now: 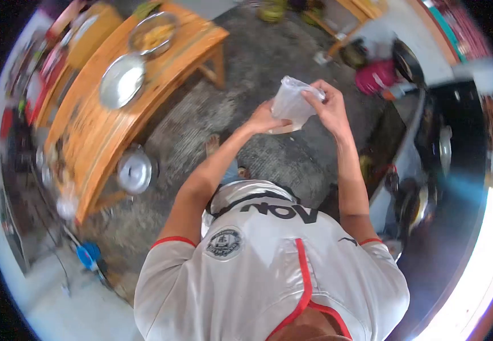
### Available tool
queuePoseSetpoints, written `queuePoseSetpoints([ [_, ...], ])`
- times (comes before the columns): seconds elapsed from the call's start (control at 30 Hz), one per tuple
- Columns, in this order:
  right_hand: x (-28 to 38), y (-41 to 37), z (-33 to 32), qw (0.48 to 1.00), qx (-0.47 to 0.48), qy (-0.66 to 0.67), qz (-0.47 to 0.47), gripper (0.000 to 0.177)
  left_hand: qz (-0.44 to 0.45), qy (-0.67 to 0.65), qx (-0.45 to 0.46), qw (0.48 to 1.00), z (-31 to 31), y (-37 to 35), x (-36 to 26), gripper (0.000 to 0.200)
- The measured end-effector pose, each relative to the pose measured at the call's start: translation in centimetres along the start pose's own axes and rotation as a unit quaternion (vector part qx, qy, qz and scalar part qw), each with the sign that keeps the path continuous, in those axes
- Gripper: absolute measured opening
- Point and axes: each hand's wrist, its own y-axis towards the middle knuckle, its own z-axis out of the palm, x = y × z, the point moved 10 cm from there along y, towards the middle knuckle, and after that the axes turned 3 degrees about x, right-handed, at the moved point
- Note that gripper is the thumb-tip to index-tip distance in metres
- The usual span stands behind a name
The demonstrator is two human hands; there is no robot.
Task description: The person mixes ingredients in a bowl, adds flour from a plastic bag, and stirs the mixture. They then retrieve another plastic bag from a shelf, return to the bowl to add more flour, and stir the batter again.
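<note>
A translucent plastic bag point(293, 103) is held up between my two hands, over the floor in front of my body. My left hand point(266, 117) is closed round its lower left side, with the thumb across the front. Up at the right, my right hand point(331, 109) pinches the bag's upper edge between thumb and fingers. The bag looks whitish and partly opened out at the top. Whether anything lies inside it cannot be made out.
On the left stands a wooden table point(96, 119) with a round metal lid point(122, 81) and a bowl of yellow food point(154, 35). Below it sits a metal pot point(135, 170). A dark counter point(456, 119), a black pan point(408, 62) and a pink item point(376, 77) are at right.
</note>
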Motion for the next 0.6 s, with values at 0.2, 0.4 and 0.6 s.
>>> queuePoseSetpoints([
  [0.2,-1.5,-2.5,-7.6,0.996,-0.081,0.027,0.015,0.012,0.081,0.012,0.162,0.983,10.6,5.2,-7.6,0.074],
  [0.4,-5.5,0.7,-15.3,0.979,-0.206,-0.016,0.004,0.023,0.007,-0.115,0.205,0.972,14.7,14.2,-4.6,0.037],
  [0.6,-17.7,8.0,-17.3,0.977,-0.122,-0.078,0.155,0.032,-0.059,-0.002,0.364,0.930,12.3,22.1,-1.7,0.036],
])
